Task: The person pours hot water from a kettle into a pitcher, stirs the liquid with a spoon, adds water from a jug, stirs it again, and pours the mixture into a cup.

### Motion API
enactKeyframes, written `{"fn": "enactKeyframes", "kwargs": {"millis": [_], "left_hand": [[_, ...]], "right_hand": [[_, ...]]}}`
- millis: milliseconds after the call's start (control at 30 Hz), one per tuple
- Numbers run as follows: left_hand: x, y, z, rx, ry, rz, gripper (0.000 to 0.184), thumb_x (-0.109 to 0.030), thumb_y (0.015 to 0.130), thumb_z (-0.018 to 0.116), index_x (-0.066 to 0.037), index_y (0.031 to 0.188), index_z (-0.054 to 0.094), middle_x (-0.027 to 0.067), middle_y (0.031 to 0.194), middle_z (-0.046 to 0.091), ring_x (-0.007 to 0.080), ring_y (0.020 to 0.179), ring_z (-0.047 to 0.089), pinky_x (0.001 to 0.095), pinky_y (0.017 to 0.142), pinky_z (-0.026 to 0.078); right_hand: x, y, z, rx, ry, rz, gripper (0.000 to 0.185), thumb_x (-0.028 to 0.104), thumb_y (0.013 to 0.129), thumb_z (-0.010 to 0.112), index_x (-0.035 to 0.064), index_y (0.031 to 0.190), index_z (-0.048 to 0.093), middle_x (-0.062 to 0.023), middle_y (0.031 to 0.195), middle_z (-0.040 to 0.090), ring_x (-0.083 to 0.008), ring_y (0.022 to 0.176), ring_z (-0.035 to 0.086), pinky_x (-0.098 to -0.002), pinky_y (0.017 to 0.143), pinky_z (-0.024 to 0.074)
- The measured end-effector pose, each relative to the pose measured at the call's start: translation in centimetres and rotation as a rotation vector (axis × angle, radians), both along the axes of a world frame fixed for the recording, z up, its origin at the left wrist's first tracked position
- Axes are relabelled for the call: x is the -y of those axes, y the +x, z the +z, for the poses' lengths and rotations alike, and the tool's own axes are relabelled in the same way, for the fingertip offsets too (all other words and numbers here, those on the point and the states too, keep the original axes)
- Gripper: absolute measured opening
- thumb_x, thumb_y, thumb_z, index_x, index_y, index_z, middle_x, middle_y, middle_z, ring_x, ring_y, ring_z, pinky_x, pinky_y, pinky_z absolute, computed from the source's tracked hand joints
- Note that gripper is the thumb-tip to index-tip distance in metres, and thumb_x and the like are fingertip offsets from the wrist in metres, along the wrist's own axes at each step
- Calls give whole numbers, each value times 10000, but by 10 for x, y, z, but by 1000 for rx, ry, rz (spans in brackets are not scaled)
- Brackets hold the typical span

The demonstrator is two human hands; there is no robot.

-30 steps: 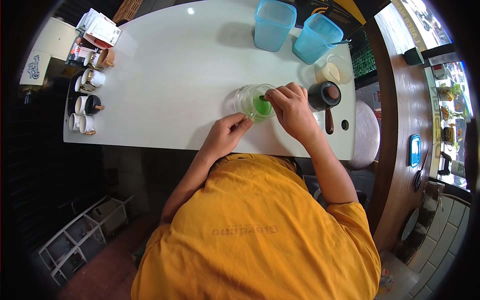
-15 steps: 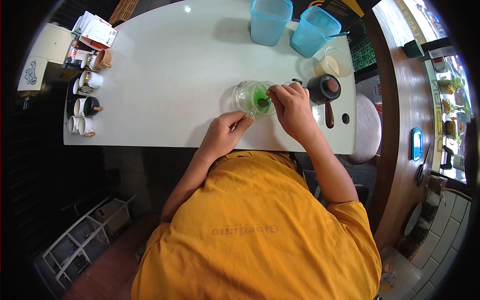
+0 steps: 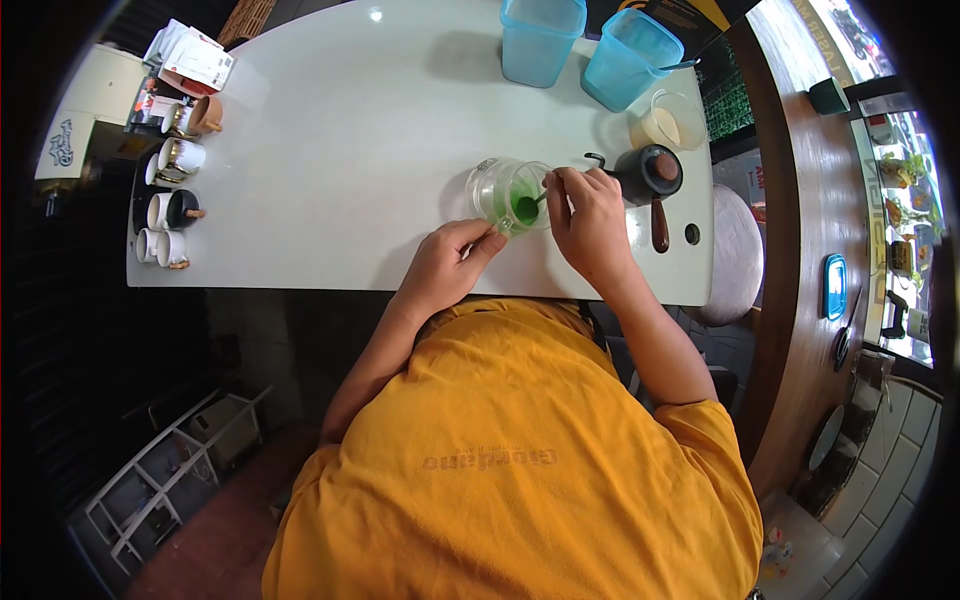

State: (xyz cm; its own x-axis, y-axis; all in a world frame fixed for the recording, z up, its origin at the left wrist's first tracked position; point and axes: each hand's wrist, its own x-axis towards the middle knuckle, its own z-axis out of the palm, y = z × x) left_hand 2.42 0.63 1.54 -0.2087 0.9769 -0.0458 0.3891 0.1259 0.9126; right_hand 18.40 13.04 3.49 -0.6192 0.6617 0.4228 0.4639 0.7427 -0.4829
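Observation:
A clear glass mug [image 3: 484, 196] with green liquid inside stands near the front of the white table [image 3: 330, 150], tilted or upright I cannot tell. Fingers of my left hand [image 3: 448, 264] pinch its handle on the near side. My right hand [image 3: 590, 225] is closed around the thin end of a spoon [image 3: 541, 197], whose head dips into the green liquid. Just right of that hand sits a small black pot [image 3: 648, 176] with a wooden knob and a wooden handle.
Two blue plastic containers [image 3: 542, 45] stand at the back right, one with a utensil in it. Near them is a clear cup [image 3: 660, 125] with pale contents. Several mugs [image 3: 180, 160] line the left edge, below a stack of papers [image 3: 195, 60].
My right hand has shifted slightly right, and the spoon's head has moved within the green liquid. The left hand stays on the mug handle.

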Motion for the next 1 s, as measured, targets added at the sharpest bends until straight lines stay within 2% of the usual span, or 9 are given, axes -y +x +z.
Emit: {"fn": "enactKeyframes", "kwargs": {"millis": [100, 167, 367, 433, 667, 700, 767, 967, 1000], "left_hand": [[0, 0, 0, 15, -15, 7, 266, -262, 911, 606, -9, 829, 595, 90, 663, 561, 195, 554, 455, 323, 548, 392], [0, -2, 2, -4, -60, -19, 267, -262, 937, 590, 1, 954, 634, 8, 642, 513, 75, 582, 393, 255, 541, 369], [-1, -1, 4, 5, -45, -18, 253, -251, 935, 588, -1, 937, 628, 13, 629, 494, 73, 569, 376, 252, 523, 349], [-1, -1, 3, 4, -28, -20, 242, -239, 933, 590, 0, 934, 626, 14, 631, 498, 73, 567, 376, 251, 522, 348], [-1, 0, 5, 0, -26, -9, 224, -217, 922, 599, 6, 941, 624, 13, 643, 521, 74, 564, 387, 254, 523, 357], [-1, 0, 4, -1, -23, -6, 224, -217, 922, 599, 6, 941, 624, 13, 643, 521, 74, 564, 387, 254, 523, 357], [-1, 1, 4, 5, -21, 22, 250, -248, 905, 609, -4, 849, 610, 89, 643, 556, 167, 537, 442, 309, 528, 381], [-2, 1, 5, 22, -42, 30, 255, -250, 904, 611, -5, 836, 604, 89, 648, 564, 172, 540, 449, 312, 534, 387], [-2, 1, 5, 20, -40, 29, 255, -250, 904, 611, -5, 836, 604, 89, 648, 564, 172, 540, 449, 312, 534, 387]], "right_hand": [[1, 1, -4, -52, -143, -25, 60, 81, 859, 594, 41, 818, 574, -99, 722, 610, -299, 718, 545, -400, 667, 388], [1, 2, -4, -77, -212, -22, 60, 79, 859, 592, 38, 820, 573, -112, 722, 608, -309, 713, 547, -407, 664, 389], [-2, 0, 5, 4, -65, 95, 18, 89, 856, 604, 78, 870, 597, -60, 808, 621, -271, 795, 535, -384, 729, 378], [-5, 0, 8, 78, 59, 190, 103, 101, 830, 623, 133, 927, 615, 0, 888, 614, -231, 864, 519, -364, 773, 363], [-10, 1, 4, 140, 160, 276, 201, 114, 788, 646, 182, 975, 623, 38, 918, 593, -198, 909, 511, -356, 786, 362], [-8, 2, 3, 132, 165, 267, 180, 115, 787, 651, 164, 956, 620, 30, 898, 593, -199, 898, 514, -353, 777, 368], [-4, 2, 2, 124, 172, 261, 160, 116, 786, 655, 147, 938, 617, 23, 879, 592, -201, 888, 517, -351, 769, 373], [1, 1, -6, -167, -27, 82, 61, 78, 828, 613, 24, 823, 585, -103, 712, 597, -287, 701, 564, -382, 677, 415], [4, 2, -2, -163, -231, 12, 63, 70, 849, 595, 9, 835, 603, -113, 719, 613, -298, 702, 581, -383, 676, 434]]}}
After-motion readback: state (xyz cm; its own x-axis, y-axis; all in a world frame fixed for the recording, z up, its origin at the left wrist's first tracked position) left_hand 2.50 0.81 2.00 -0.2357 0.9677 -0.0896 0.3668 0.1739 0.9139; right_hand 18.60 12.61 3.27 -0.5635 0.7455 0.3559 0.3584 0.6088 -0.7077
